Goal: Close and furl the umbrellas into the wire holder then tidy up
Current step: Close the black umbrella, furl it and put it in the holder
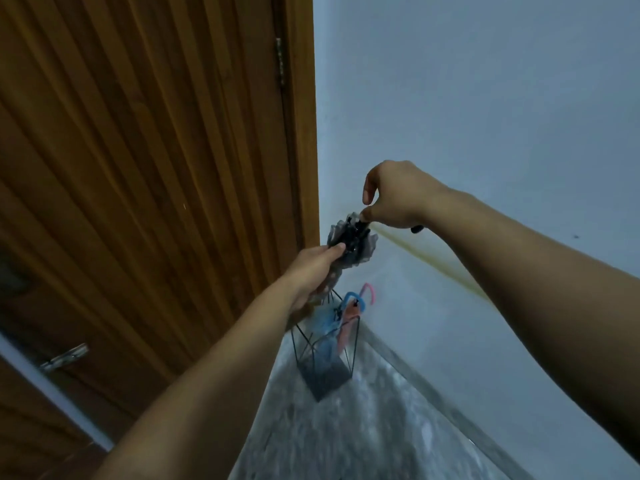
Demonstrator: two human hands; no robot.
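Note:
A grey, folded-down umbrella [349,244] with black ribs is held up in front of the wall corner. My left hand [311,271] grips its bunched canopy from below. My right hand [391,194] holds the black handle end above it, fingers curled round it, with the handle tip poking out under the wrist. Below stands the black wire holder [325,358] on the floor. A blue umbrella [325,323] and a pink umbrella [349,320], both furled with hooked handles up, stand inside it.
A slatted wooden door [156,168] fills the left side, with a hinge [280,60] at its right edge and a metal handle [65,356] low left. A pale wall [485,98] lies right, and speckled grey floor [363,427] spreads below.

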